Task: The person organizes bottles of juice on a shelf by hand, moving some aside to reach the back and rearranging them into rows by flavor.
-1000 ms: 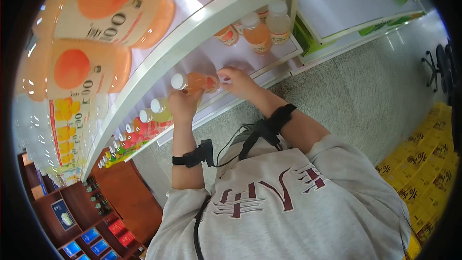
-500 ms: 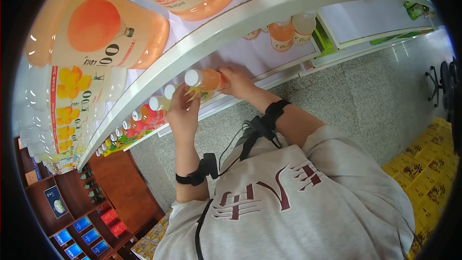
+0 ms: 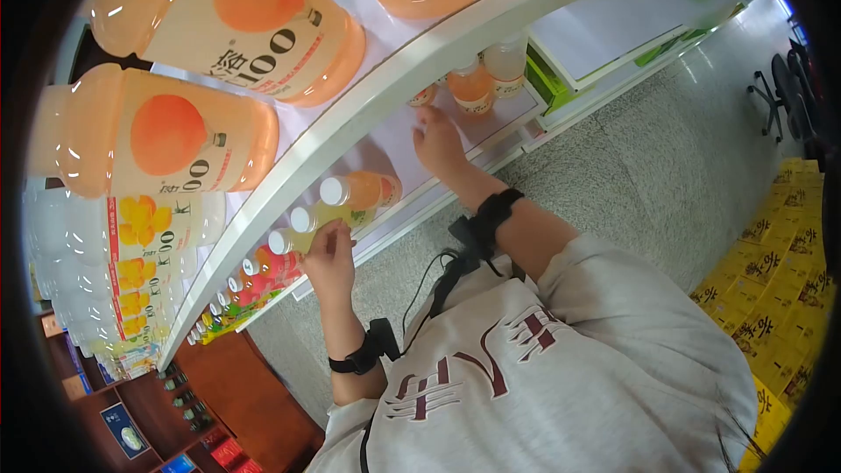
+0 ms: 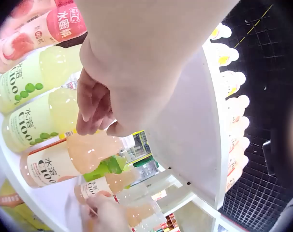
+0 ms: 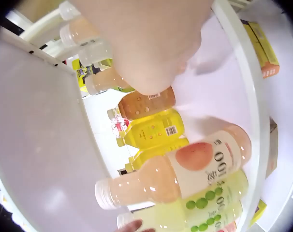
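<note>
A grapefruit drink bottle [image 3: 363, 190] with a white cap stands on the lower shelf beside pale green drink bottles [image 3: 326, 215]; its orange fruit label shows in the right wrist view. My left hand [image 3: 329, 256] hovers close to the green bottles, fingers loosely curled and holding nothing. Past the grapefruit bottle, my right hand [image 3: 438, 147] reaches over the shelf toward another orange bottle [image 3: 470, 90] and a clear, pale one [image 3: 505, 68]. In the left wrist view its fingers come right up to a small orange bottle [image 4: 95, 188]. No bottle is in its grasp.
A curved white shelf edge [image 3: 403, 61] with large grapefruit bottles [image 3: 280, 17] on it arches above both hands. Pink and red bottles [image 3: 263, 267] continue the row to the left. Yellow cartons [image 3: 784, 271] are stacked at the right, and an office chair [image 3: 788, 92] stands behind.
Both hands were at the grapefruit bottle; it now stands on the shelf, let go. My right hand has moved away from it toward the bottles farther right, and my left hand has drawn back.
</note>
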The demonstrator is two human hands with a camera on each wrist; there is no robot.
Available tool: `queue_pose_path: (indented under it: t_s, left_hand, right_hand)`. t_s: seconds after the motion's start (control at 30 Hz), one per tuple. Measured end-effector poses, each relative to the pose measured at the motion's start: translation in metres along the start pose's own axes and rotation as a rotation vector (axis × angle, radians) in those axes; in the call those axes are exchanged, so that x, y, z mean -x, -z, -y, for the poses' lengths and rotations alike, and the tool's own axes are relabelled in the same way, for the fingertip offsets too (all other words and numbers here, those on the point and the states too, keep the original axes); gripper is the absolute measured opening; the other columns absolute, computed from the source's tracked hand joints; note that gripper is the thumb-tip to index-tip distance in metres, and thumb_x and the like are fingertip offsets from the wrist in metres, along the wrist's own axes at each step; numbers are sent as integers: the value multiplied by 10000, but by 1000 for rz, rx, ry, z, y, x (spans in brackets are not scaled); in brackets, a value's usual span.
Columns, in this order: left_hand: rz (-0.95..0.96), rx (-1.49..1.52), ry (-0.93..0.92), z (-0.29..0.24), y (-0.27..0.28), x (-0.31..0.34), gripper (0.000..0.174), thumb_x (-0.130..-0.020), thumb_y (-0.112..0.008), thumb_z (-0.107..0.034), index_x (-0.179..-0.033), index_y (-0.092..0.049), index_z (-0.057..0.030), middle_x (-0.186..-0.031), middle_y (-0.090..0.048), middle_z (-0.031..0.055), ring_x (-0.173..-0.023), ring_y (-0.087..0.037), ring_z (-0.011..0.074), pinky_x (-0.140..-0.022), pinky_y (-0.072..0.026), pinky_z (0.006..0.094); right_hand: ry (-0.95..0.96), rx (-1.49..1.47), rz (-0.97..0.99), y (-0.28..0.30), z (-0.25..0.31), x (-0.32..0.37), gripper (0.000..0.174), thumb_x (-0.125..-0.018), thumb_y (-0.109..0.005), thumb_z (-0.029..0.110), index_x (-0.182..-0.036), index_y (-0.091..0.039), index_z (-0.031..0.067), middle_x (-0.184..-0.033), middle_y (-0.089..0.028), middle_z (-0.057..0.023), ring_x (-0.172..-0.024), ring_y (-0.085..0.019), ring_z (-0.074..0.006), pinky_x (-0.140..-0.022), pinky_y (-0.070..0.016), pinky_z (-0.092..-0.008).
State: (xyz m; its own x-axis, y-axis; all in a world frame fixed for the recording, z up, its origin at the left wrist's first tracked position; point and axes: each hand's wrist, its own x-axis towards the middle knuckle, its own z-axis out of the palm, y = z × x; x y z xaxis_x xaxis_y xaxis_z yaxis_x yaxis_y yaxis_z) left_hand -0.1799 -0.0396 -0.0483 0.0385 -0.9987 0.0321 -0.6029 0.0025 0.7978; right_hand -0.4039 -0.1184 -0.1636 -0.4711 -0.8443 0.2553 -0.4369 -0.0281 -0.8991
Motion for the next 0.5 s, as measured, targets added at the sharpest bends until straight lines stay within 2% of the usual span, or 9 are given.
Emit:
queue_pose_path:
  t_s: [0.03, 0.1, 0.13, 0.2, 0.23, 0.3, 0.37, 0.43, 0.5]
  left_hand:
    - [2, 0, -5, 1, -3, -1, 193, -869, -619, -105, -997, -641, 38, -804, -681, 128, -692, -674, 165, -616, -537, 268]
    - [125, 15, 62, 3, -7, -2, 189, -871, -614, -95, -995, -634, 46, -810, -674, 133, -701, -673, 169, -625, -538, 268]
    - [174, 21, 32, 13, -11, -4, 193, -869, -620, -107, -995, -632, 39, -806, -678, 122, -702, -675, 170, -620, -526, 265]
    - [206, -29, 73, 20, -22, -7, 201, -865, -626, -118, -996, -633, 35, -803, -679, 117, -702, -675, 169, -616, -520, 268]
    - [243, -78, 119, 24, -27, -8, 209, -862, -633, -128, -997, -634, 31, -800, -680, 112, -702, -675, 167, -613, -515, 271]
    - [261, -35, 102, 35, -34, -9, 223, -859, -634, -147, -1007, -638, 20, -795, -681, 108, -690, -674, 163, -591, -505, 274]
    - [369, 86, 253, 41, -37, -9, 236, -879, -601, -158, -1058, -627, -7, -884, -675, 84, -751, -666, 159, -611, -489, 251]
    - [397, 100, 270, 47, -37, -8, 251, -881, -599, -167, -1078, -618, -13, -896, -673, 77, -776, -663, 155, -625, -490, 255]
    - [414, 98, 284, 52, -35, -6, 258, -883, -594, -164, -1089, -612, -11, -903, -670, 77, -779, -661, 156, -631, -490, 257]
  right_hand:
    - [0, 0, -5, -2, -3, -11, 338, -738, -674, 46, -1052, -551, 21, -972, -606, -170, -907, -586, -357, -796, -477, -422]
    - [30, 104, -154, -8, -7, -31, 345, -727, -696, 70, -1039, -559, 13, -965, -604, -167, -922, -581, -357, -801, -475, -432]
    - [34, 100, -156, -11, -7, -36, 345, -727, -696, 70, -1039, -559, 13, -965, -604, -167, -922, -581, -357, -801, -475, -432]
    - [-125, 167, 19, -17, -8, -46, 543, -722, -758, 193, -1091, -434, -39, -1010, -572, -222, -979, -567, -389, -829, -464, -440]
    - [-120, 163, 20, -25, -15, -50, 543, -722, -758, 193, -1091, -434, -39, -1010, -572, -222, -979, -567, -389, -829, -464, -440]
    - [-53, 253, -71, -35, -20, -53, 587, -692, -794, 253, -1075, -443, -20, -1012, -574, -202, -983, -568, -369, -817, -460, -448]
    - [-70, 288, -92, -37, -19, -52, 610, -671, -811, 261, -1074, -443, -14, -1012, -574, -195, -984, -566, -361, -818, -456, -447]
    - [-84, 323, -116, -42, -23, -55, 634, -651, -828, 269, -1073, -443, -8, -1012, -574, -188, -984, -564, -353, -818, -453, -447]
    - [-39, 262, -271, -48, -26, -58, 639, -623, -847, 259, -1056, -447, 9, -1024, -562, -178, -982, -559, -350, -822, -440, -463]
